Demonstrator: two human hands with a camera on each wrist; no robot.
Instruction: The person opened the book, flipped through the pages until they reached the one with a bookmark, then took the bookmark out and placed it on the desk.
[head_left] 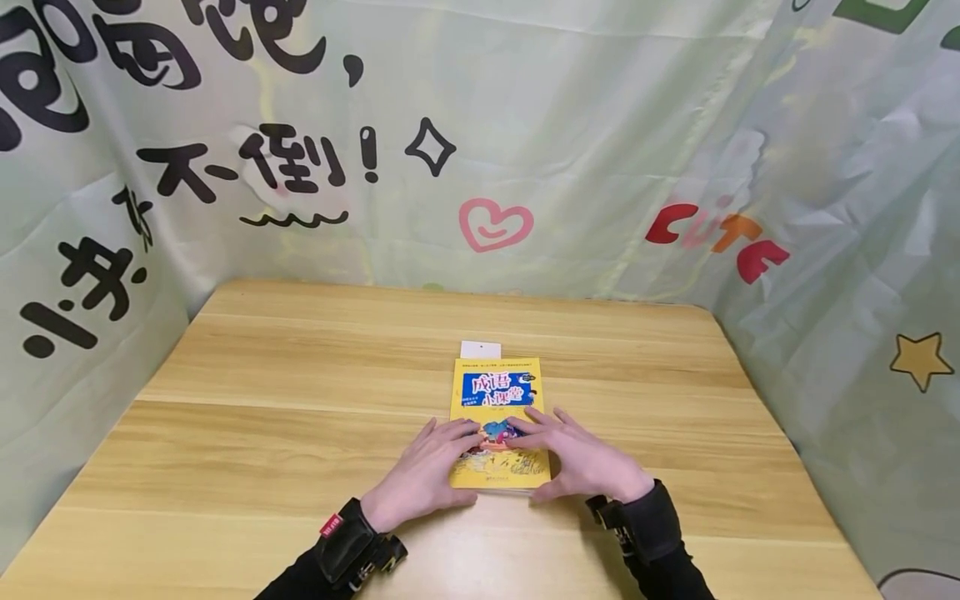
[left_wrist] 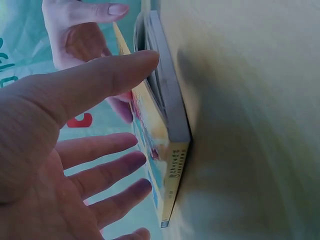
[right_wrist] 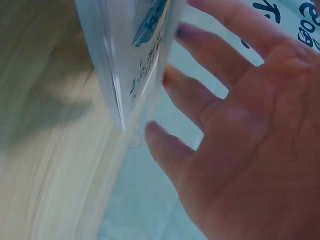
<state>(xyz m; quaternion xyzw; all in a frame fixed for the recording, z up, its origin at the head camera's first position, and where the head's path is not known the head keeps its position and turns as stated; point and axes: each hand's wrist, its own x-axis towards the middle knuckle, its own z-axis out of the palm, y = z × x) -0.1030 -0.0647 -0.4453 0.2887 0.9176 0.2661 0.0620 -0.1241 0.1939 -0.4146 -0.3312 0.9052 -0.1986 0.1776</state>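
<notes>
A yellow book [head_left: 497, 392] with a blue title panel lies flat and closed on the wooden table [head_left: 262, 433], near its middle. My left hand [head_left: 431, 471] lies on the lower left of the cover with straight, spread fingers. My right hand [head_left: 581, 458] rests the same way on the lower right. In the left wrist view the left hand [left_wrist: 75, 165] has its thumb against the page edge of the book [left_wrist: 170, 150], and the right hand [left_wrist: 80, 30] shows beyond it. In the right wrist view the right hand [right_wrist: 240, 125] is spread beside the book [right_wrist: 135, 50]. Neither hand grips anything.
A small white card [head_left: 480, 349] sticks out past the book's far edge. Pale green printed cloth [head_left: 525, 125] hangs close behind the table and along both sides. Bare wood lies all around the book.
</notes>
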